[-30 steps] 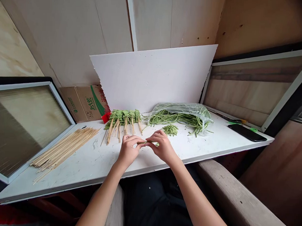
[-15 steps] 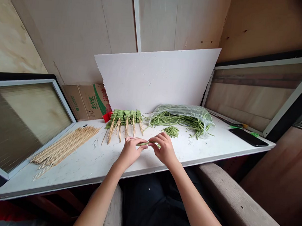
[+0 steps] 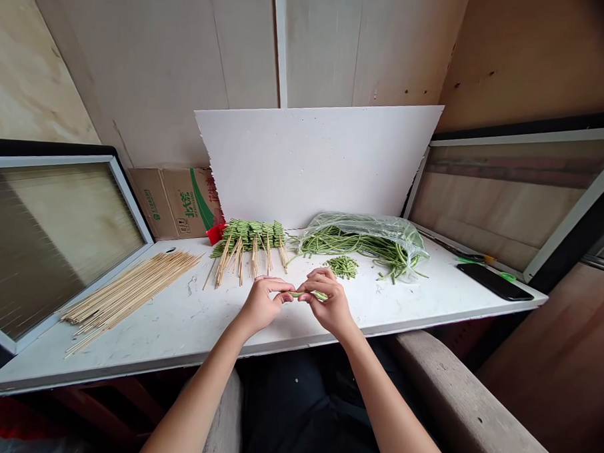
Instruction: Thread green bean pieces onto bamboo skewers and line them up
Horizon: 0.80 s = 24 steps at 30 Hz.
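Note:
Just above the front part of the white table, my left hand (image 3: 264, 303) and my right hand (image 3: 327, 301) meet around green bean pieces (image 3: 299, 294). Both pinch the beans between thumb and fingers; pale green ends show past the right fingers. Behind my right hand lies a small pile of short cut beans (image 3: 342, 266). Skewered beans (image 3: 251, 234) are stacked beyond my left hand, their bare stick ends (image 3: 254, 259) pointing toward me. Long beans (image 3: 354, 241) spill out of a clear plastic bag (image 3: 382, 225) at the back.
Loose bamboo skewers (image 3: 133, 292) lie in a bundle on the left of the white table (image 3: 187, 338). A cardboard box (image 3: 170, 204) and a white board (image 3: 309, 163) stand at the back. On the right is a black phone (image 3: 494, 282). Framed glass panels lean at both sides.
The bean between my hands has shifted slightly right, with less of it showing at my left fingers. More pale green shows beyond my right fingers. The view has shifted a little.

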### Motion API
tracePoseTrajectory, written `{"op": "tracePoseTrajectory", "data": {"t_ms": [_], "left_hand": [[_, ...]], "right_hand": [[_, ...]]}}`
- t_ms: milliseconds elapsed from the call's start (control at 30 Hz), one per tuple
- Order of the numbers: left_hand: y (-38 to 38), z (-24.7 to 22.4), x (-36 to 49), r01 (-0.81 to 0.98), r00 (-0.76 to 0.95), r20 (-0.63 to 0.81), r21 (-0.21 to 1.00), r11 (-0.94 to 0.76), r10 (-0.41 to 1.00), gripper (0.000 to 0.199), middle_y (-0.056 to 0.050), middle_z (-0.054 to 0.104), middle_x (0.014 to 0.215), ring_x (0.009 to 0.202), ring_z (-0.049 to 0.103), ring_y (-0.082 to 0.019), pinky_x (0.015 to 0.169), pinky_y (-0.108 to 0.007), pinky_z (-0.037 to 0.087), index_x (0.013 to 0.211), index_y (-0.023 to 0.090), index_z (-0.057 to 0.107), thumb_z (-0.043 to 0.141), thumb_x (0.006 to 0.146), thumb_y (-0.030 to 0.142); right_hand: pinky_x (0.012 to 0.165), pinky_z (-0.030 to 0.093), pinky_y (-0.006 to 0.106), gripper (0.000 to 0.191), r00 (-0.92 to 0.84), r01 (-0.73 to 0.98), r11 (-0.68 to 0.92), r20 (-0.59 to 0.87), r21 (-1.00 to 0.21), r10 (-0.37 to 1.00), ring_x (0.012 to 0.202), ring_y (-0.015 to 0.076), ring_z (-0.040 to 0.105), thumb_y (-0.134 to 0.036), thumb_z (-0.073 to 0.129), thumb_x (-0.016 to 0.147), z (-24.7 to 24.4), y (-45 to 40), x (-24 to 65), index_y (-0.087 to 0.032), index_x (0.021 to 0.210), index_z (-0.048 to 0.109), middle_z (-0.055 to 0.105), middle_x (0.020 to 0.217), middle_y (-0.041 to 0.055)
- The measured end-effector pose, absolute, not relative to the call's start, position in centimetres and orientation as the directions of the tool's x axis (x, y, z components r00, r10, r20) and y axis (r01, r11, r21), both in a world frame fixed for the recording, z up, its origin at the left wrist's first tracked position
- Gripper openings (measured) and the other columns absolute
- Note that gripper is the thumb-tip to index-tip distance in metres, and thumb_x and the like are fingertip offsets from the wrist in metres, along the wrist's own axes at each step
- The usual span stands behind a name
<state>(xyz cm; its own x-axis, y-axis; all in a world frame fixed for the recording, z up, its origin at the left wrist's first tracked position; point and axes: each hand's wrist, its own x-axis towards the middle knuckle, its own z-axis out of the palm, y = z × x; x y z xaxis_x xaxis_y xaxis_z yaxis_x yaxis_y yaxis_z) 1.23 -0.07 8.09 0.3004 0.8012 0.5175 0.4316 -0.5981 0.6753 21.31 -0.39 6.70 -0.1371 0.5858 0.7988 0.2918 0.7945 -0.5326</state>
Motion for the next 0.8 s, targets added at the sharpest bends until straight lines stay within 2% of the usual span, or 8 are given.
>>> {"op": "tracePoseTrajectory", "data": {"t_ms": [100, 167, 300, 400, 500, 600, 700, 800], "left_hand": [[-0.3, 8.3, 1.4, 0.290, 0.301, 0.492, 0.769, -0.570, 0.817, 0.013, -0.008, 0.080, 0.084, 0.081, 0.073, -0.023, 0.084, -0.037, 0.058, 0.084, 0.018, 0.082, 0.069, 0.087, 0.021], [-0.5, 8.4, 1.5, 0.216, 0.313, 0.464, 0.815, -0.538, 0.829, 0.015, -0.008, 0.078, 0.081, 0.077, 0.071, -0.021, 0.078, -0.034, 0.058, 0.082, 0.017, 0.081, 0.070, 0.088, 0.025], [-0.8, 8.6, 1.9, 0.125, 0.369, 0.420, 0.862, -0.492, 0.829, 0.024, -0.005, 0.075, 0.074, 0.075, 0.069, -0.019, 0.078, -0.033, 0.057, 0.083, 0.016, 0.081, 0.070, 0.092, 0.035], [-0.7, 8.6, 2.0, 0.148, 0.316, 0.421, 0.863, -0.483, 0.850, 0.025, -0.007, 0.078, 0.078, 0.078, 0.071, -0.022, 0.078, -0.035, 0.058, 0.087, 0.016, 0.082, 0.073, 0.090, 0.039], [-0.7, 8.7, 1.8, 0.347, 0.205, 0.548, 0.734, -0.584, 0.811, 0.013, -0.007, 0.083, 0.093, 0.090, 0.075, -0.025, 0.094, -0.043, 0.055, 0.092, 0.021, 0.083, 0.079, 0.088, 0.033], [-0.8, 8.8, 1.7, 0.561, 0.201, 0.694, 0.497, -0.662, 0.691, 0.005, -0.003, 0.083, 0.097, 0.093, 0.076, -0.023, 0.113, -0.051, 0.039, 0.091, 0.027, 0.082, 0.080, 0.089, 0.023], [-1.0, 8.7, 1.8, 0.631, 0.214, 0.761, 0.371, -0.681, 0.613, 0.010, 0.000, 0.083, 0.095, 0.089, 0.076, -0.021, 0.115, -0.051, 0.033, 0.089, 0.027, 0.080, 0.077, 0.091, 0.018], [-1.0, 8.5, 1.9, 0.657, 0.228, 0.753, 0.350, -0.668, 0.618, 0.008, -0.001, 0.083, 0.097, 0.091, 0.076, -0.021, 0.113, -0.049, 0.034, 0.092, 0.027, 0.079, 0.075, 0.093, 0.020]], "right_hand": [[0.091, 0.052, 0.049, 0.015, -0.106, 0.230, 0.777, 0.779, -0.586, 0.619, 0.104, 0.0320, 0.059, -0.041, 0.078, 0.092, 6.9, -0.6, 21.2, -0.029, 0.086, 0.082, 0.075, 0.079, 0.0075], [0.094, 0.052, 0.050, 0.021, -0.087, 0.191, 0.759, 0.759, -0.623, 0.645, 0.106, 0.0324, 0.059, -0.047, 0.077, 0.092, 6.8, -0.7, 21.0, -0.028, 0.084, 0.082, 0.076, 0.079, 0.0076], [0.096, 0.053, 0.050, 0.027, -0.040, 0.106, 0.746, 0.746, -0.658, 0.664, 0.107, 0.0321, 0.061, -0.054, 0.075, 0.092, 6.3, -0.5, 20.5, -0.028, 0.083, 0.081, 0.075, 0.079, 0.0074], [0.094, 0.053, 0.049, 0.020, 0.000, 0.133, 0.764, 0.771, -0.631, 0.636, 0.104, 0.0309, 0.060, -0.047, 0.076, 0.093, 6.3, -0.6, 20.5, -0.029, 0.087, 0.081, 0.075, 0.080, 0.0069], [0.092, 0.052, 0.048, 0.009, -0.005, 0.297, 0.779, 0.815, -0.553, 0.580, 0.099, 0.0294, 0.059, -0.037, 0.077, 0.094, 7.0, -1.0, 20.9, -0.029, 0.091, 0.081, 0.075, 0.083, 0.0064], [0.093, 0.052, 0.048, 0.008, -0.124, 0.423, 0.783, 0.827, -0.455, 0.548, 0.098, 0.0283, 0.058, -0.032, 0.078, 0.093, 7.7, -1.3, 21.5, -0.027, 0.099, 0.082, 0.075, 0.088, 0.0071], [0.091, 0.052, 0.047, 0.012, -0.184, 0.506, 0.772, 0.826, -0.386, 0.533, 0.097, 0.0284, 0.057, -0.029, 0.077, 0.094, 7.6, -1.2, 21.6, -0.026, 0.105, 0.081, 0.075, 0.089, 0.0078], [0.089, 0.052, 0.047, 0.011, -0.175, 0.561, 0.751, 0.836, -0.349, 0.519, 0.097, 0.0287, 0.056, -0.025, 0.074, 0.096, 7.1, -1.0, 21.5, -0.027, 0.106, 0.080, 0.075, 0.089, 0.0077]]}}
